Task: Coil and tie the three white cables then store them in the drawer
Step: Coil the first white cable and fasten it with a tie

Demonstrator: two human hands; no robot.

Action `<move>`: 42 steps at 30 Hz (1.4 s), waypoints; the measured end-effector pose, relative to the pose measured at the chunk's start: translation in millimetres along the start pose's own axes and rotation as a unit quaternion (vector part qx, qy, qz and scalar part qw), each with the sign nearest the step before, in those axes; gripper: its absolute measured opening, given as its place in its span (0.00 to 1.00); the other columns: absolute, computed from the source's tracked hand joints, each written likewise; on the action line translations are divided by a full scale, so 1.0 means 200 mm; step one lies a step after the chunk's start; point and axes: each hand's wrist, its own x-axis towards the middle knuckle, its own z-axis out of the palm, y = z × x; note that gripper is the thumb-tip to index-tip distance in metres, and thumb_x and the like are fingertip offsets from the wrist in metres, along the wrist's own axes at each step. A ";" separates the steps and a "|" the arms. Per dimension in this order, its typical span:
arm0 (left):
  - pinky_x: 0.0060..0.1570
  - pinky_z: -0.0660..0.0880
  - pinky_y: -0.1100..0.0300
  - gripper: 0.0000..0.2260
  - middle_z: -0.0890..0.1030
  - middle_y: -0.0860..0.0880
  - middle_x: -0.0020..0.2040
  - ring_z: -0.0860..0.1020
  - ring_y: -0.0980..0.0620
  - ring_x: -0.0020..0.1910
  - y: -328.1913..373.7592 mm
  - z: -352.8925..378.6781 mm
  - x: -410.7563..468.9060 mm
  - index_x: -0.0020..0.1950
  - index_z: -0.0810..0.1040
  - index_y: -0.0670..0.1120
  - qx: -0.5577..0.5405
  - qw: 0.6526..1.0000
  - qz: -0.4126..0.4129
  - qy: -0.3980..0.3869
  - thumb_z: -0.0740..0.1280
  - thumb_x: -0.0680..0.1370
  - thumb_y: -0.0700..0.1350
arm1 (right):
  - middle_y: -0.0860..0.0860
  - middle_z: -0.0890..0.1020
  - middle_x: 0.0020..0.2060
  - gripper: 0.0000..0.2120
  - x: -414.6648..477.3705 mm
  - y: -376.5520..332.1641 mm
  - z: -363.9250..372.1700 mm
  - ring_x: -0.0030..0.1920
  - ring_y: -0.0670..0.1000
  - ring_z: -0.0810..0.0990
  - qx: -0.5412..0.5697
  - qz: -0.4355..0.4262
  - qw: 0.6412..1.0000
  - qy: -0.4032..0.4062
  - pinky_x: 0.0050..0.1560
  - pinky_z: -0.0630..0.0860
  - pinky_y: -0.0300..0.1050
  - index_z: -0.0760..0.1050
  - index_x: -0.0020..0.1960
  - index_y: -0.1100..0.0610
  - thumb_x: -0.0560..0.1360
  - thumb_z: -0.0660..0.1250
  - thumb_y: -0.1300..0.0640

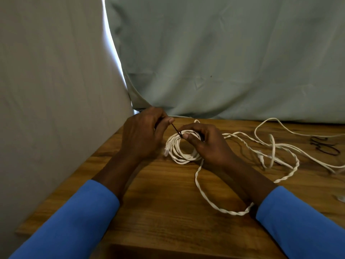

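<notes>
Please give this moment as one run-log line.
step: tying coil | left hand: grips black tie | right hand: holds coil | other cables: loose on table

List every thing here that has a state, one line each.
Coiled white cable: wound in loops, on the brown wooden table.
Thin dark tie: stretched taut up from the coil.
Loose white cables: uncoiled, tangled on the table.
Spare black ties: lying untouched at the right.
Left hand: pinches the tie.
Right hand: grips the coil.
</notes>
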 end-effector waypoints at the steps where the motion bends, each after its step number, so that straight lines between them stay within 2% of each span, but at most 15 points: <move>1: 0.33 0.67 0.58 0.10 0.77 0.52 0.38 0.73 0.54 0.34 -0.01 0.00 0.00 0.44 0.80 0.47 0.009 1.000 0.015 0.005 0.70 0.82 0.51 | 0.44 0.87 0.51 0.07 0.00 -0.01 0.00 0.53 0.41 0.85 0.005 -0.004 1.000 -0.013 0.56 0.80 0.40 0.86 0.56 0.54 0.79 0.72 0.59; 3: 0.33 0.69 0.56 0.10 0.76 0.50 0.39 0.74 0.52 0.35 -0.05 0.01 0.00 0.45 0.80 0.47 0.020 0.999 0.030 0.008 0.70 0.82 0.50 | 0.45 0.87 0.51 0.08 0.00 -0.03 0.00 0.54 0.42 0.85 0.021 -0.008 0.999 -0.031 0.55 0.80 0.39 0.85 0.57 0.54 0.79 0.73 0.60; 7: 0.33 0.69 0.57 0.11 0.75 0.51 0.37 0.73 0.52 0.33 -0.10 0.01 0.01 0.42 0.79 0.45 0.001 0.999 0.038 0.021 0.71 0.81 0.50 | 0.51 0.87 0.50 0.08 0.00 -0.06 -0.01 0.52 0.51 0.86 0.104 -0.004 0.993 -0.049 0.53 0.82 0.47 0.84 0.57 0.56 0.78 0.73 0.63; 11: 0.33 0.67 0.61 0.13 0.76 0.51 0.33 0.73 0.53 0.32 -0.07 0.05 0.00 0.38 0.79 0.44 -0.105 0.994 -0.024 -0.008 0.73 0.79 0.49 | 0.52 0.88 0.47 0.06 -0.02 -0.10 0.00 0.46 0.48 0.86 0.171 -0.005 0.984 -0.050 0.47 0.80 0.42 0.84 0.54 0.60 0.77 0.73 0.66; 14: 0.35 0.76 0.52 0.08 0.83 0.47 0.35 0.81 0.46 0.35 -0.06 0.11 -0.05 0.39 0.83 0.45 -0.264 0.954 -0.114 -0.091 0.73 0.78 0.45 | 0.56 0.88 0.48 0.06 -0.03 -0.10 0.02 0.44 0.49 0.85 0.230 0.016 0.973 -0.005 0.47 0.81 0.42 0.84 0.52 0.60 0.77 0.72 0.67; 16: 0.43 0.82 0.44 0.02 0.87 0.45 0.42 0.85 0.43 0.42 -0.04 0.16 -0.08 0.45 0.85 0.44 -0.330 0.923 -0.147 -0.134 0.75 0.77 0.38 | 0.55 0.88 0.45 0.06 -0.03 -0.08 0.03 0.44 0.50 0.85 0.269 0.055 0.961 0.036 0.48 0.82 0.41 0.84 0.53 0.59 0.77 0.72 0.66; 20: 0.59 0.81 0.47 0.12 0.87 0.43 0.56 0.85 0.43 0.57 0.05 0.18 -0.09 0.60 0.85 0.43 -0.489 0.828 -0.226 -0.157 0.75 0.76 0.40 | 0.60 0.87 0.51 0.10 -0.01 -0.08 0.04 0.51 0.56 0.87 0.379 0.118 0.917 0.050 0.51 0.84 0.47 0.82 0.60 0.63 0.79 0.68 0.67; 24: 0.56 0.81 0.54 0.11 0.87 0.43 0.57 0.85 0.45 0.57 0.08 0.17 -0.10 0.60 0.84 0.45 -0.521 0.788 -0.274 -0.184 0.70 0.79 0.38 | 0.61 0.87 0.51 0.09 0.00 -0.08 0.04 0.51 0.58 0.87 0.297 0.123 0.946 0.043 0.57 0.84 0.54 0.84 0.56 0.61 0.81 0.67 0.66; 28: 0.57 0.80 0.42 0.11 0.85 0.37 0.58 0.83 0.35 0.59 0.05 0.19 -0.10 0.64 0.83 0.42 -0.519 0.763 -0.313 -0.226 0.69 0.82 0.41 | 0.60 0.88 0.50 0.08 0.01 -0.05 0.05 0.52 0.60 0.87 0.245 0.116 0.960 0.070 0.57 0.83 0.54 0.84 0.56 0.63 0.82 0.67 0.65; 29: 0.56 0.80 0.40 0.11 0.84 0.35 0.57 0.83 0.34 0.56 0.04 0.20 -0.11 0.62 0.83 0.42 -0.511 0.764 -0.316 -0.235 0.70 0.82 0.43 | 0.60 0.88 0.49 0.07 0.01 -0.04 0.05 0.53 0.60 0.87 0.237 0.114 0.961 0.078 0.58 0.83 0.55 0.84 0.56 0.62 0.81 0.67 0.65; 32: 0.46 0.81 0.56 0.09 0.87 0.39 0.50 0.85 0.46 0.47 0.05 0.19 -0.10 0.59 0.84 0.38 -0.502 0.769 -0.318 -0.236 0.69 0.81 0.41 | 0.57 0.88 0.46 0.08 0.01 -0.04 0.05 0.49 0.57 0.87 0.242 0.117 0.957 0.106 0.57 0.83 0.57 0.85 0.51 0.57 0.81 0.68 0.65; 36: 0.62 0.80 0.43 0.10 0.87 0.41 0.56 0.85 0.42 0.57 0.04 0.18 -0.10 0.61 0.84 0.40 -0.465 0.785 -0.319 -0.256 0.70 0.80 0.38 | 0.56 0.89 0.45 0.10 0.03 -0.02 0.05 0.49 0.57 0.87 0.264 0.137 0.945 0.139 0.59 0.83 0.59 0.85 0.47 0.54 0.81 0.68 0.66; 38: 0.61 0.80 0.41 0.09 0.87 0.45 0.55 0.85 0.45 0.56 0.04 0.18 -0.09 0.60 0.84 0.44 -0.402 0.835 -0.309 -0.212 0.70 0.81 0.39 | 0.56 0.89 0.46 0.10 0.03 -0.01 0.05 0.51 0.59 0.87 0.266 0.147 0.941 0.151 0.60 0.82 0.61 0.85 0.48 0.54 0.81 0.68 0.65; 40: 0.54 0.81 0.44 0.04 0.85 0.51 0.49 0.83 0.52 0.49 0.04 0.15 -0.08 0.55 0.83 0.49 -0.253 0.927 -0.268 -0.074 0.70 0.81 0.44 | 0.56 0.89 0.46 0.09 0.02 0.02 0.05 0.52 0.60 0.87 0.249 0.157 0.942 0.163 0.60 0.82 0.63 0.85 0.49 0.53 0.81 0.68 0.64; 42: 0.45 0.78 0.50 0.02 0.80 0.53 0.43 0.78 0.55 0.41 0.06 0.09 -0.06 0.51 0.80 0.49 -0.109 0.978 -0.155 0.087 0.69 0.82 0.47 | 0.55 0.89 0.46 0.07 0.02 0.05 0.07 0.51 0.60 0.87 0.218 0.158 0.947 0.176 0.59 0.82 0.64 0.86 0.49 0.53 0.80 0.70 0.61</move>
